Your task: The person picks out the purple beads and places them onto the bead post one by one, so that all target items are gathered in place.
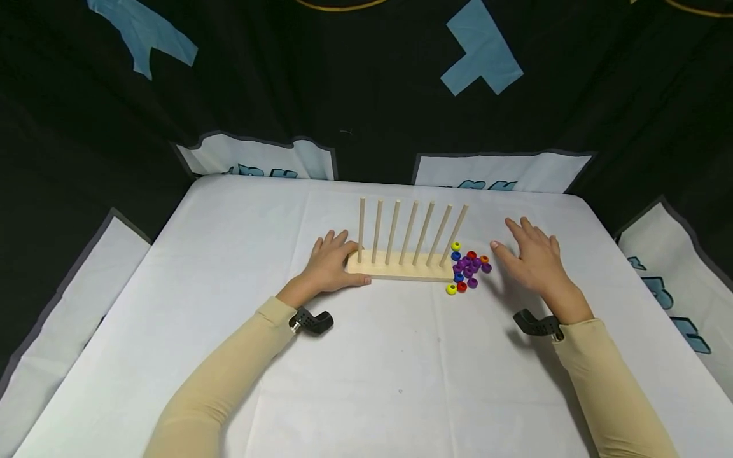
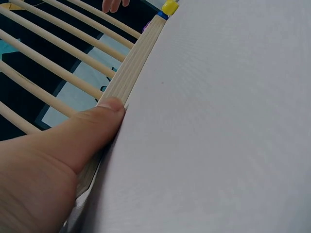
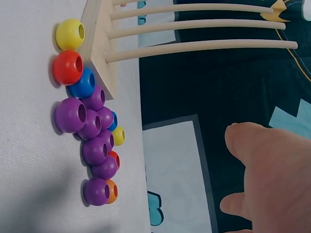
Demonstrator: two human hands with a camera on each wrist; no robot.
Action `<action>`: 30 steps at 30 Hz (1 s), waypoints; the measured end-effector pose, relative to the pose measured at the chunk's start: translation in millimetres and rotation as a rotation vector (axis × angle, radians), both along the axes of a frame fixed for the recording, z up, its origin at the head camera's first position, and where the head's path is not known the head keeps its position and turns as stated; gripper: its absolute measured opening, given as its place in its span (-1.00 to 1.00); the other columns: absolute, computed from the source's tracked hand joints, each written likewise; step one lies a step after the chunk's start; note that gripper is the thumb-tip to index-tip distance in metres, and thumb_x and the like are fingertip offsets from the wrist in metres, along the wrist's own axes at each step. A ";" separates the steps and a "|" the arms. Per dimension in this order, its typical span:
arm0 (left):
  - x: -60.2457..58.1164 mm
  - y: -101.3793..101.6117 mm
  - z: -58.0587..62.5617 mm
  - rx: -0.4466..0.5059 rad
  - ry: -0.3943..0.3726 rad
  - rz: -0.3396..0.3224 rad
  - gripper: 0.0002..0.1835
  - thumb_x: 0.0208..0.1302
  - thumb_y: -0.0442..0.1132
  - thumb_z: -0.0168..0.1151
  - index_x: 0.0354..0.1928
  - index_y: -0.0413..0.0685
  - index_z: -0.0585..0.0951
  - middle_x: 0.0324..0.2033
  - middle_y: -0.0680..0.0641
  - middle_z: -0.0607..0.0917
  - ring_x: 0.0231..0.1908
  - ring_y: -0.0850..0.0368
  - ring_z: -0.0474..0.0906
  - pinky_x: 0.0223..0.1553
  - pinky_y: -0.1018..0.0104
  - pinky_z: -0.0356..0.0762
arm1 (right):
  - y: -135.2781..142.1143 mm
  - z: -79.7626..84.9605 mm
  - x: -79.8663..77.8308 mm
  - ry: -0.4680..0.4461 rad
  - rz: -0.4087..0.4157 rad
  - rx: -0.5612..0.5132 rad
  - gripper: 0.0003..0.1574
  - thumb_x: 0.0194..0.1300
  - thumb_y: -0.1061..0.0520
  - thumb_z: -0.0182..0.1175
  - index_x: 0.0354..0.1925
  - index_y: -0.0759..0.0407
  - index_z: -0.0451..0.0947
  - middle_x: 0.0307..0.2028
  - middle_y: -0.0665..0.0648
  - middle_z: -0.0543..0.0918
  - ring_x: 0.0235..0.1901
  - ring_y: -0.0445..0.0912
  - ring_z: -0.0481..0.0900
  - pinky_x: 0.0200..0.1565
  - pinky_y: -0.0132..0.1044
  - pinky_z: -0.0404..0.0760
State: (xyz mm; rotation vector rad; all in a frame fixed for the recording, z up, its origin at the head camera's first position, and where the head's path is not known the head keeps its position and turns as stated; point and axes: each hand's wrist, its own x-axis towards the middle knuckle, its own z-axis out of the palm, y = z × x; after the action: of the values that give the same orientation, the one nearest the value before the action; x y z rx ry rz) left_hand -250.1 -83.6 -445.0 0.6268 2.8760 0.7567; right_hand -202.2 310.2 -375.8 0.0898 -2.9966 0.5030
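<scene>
Pale wood, head view: the rack (image 1: pixel 401 270) stands on the white-covered bench (image 1: pixel 366 369), its row of seven pegs (image 1: pixel 392 232) bare. Left hand (image 1: pixel 331 262) grips the rack's left end, thumb along the front, forefinger at the back, other fingers spread. Small beads (image 1: pixel 468 270) in purple, red, blue, yellow and orange lie bunched at the rack's right end. Right hand (image 1: pixel 534 257) is open and empty, to the right of the beads and apart from them; its shadow suggests it is raised off the bench.

Left wrist view: the thumb (image 2: pixel 92 121) lies against the rack's long edge. At the far end show a yellow bead (image 2: pixel 169 7) and a bit of blue. Judgement: the step in hand is steadying. Best done with light, even pressure low on the wood, so the rack neither slides nor tips, fingers clear of the pegs. Fingers behind the rack are hidden here.

Right wrist view: many bead holes are visible, facing roughly the way the pegs point. The yellow bead and a red bead (image 3: pixel 67 67) sit at the near edge of the bunch. Judgement: outer beads suit a pinch best, held by the sides, hole uncovered; pushing into the middle would probably set neighbours rolling. Whether any bead touches the rack: cannot tell.
</scene>
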 end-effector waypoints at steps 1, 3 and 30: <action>0.1 0.2 0.5 0.000 -0.001 0.001 -0.16 0.10 0.26 0.47 0.33 -0.06 0.53 0.57 -0.35 0.12 0.59 -0.43 -0.19 0.56 -0.34 -0.28 | -0.2 -0.2 0.2 0.019 0.003 -0.009 -0.07 0.50 -0.28 -0.03 0.53 0.32 0.15 0.50 0.60 0.09 0.45 0.59 0.07 0.39 0.59 -0.16; 0.1 0.4 0.8 0.000 -0.005 0.003 -0.16 0.10 0.27 0.47 0.33 -0.05 0.52 0.57 -0.35 0.12 0.60 -0.42 -0.19 0.56 -0.33 -0.29 | -0.4 -0.8 0.5 0.053 0.010 -0.026 -0.10 0.49 -0.23 0.02 0.50 0.33 0.20 0.49 0.59 0.15 0.44 0.57 0.11 0.39 0.59 -0.12; 0.3 -0.2 -0.3 -0.017 0.014 -0.002 -0.16 0.10 0.29 0.44 0.34 -0.02 0.53 0.57 -0.35 0.14 0.59 -0.42 -0.16 0.56 -0.34 -0.25 | 1.7 -33.5 3.0 0.133 0.049 -0.172 -0.36 0.40 0.07 0.24 0.30 0.42 0.45 0.17 0.56 0.58 0.11 0.42 0.58 0.07 0.33 0.59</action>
State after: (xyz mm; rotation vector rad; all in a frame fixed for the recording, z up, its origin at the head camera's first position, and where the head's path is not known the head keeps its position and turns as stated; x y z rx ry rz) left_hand -249.8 -83.8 -445.3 0.6350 2.8910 0.7299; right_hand -199.2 311.8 -409.3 0.1762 -2.8147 0.7276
